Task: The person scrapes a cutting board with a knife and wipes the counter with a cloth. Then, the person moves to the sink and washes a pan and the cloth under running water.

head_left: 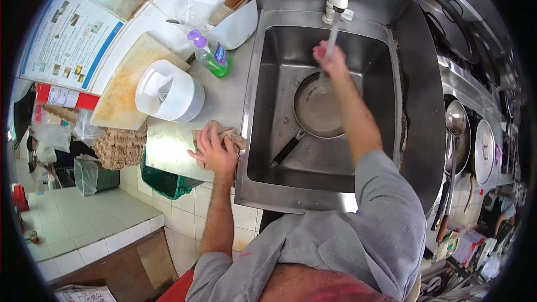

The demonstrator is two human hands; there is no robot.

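Frying pan lies in the sink, handle towards its near-left corner, likely catching water — right hand in the stream, finger spacing unclear; left hand, fingers spread, probably steadies the cloth at the worktop's right edge.

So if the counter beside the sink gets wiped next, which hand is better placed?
Left, I'd say: the left hand rests on the crumpled cloth on the counter, while the right hand is at the running water, above the pan.
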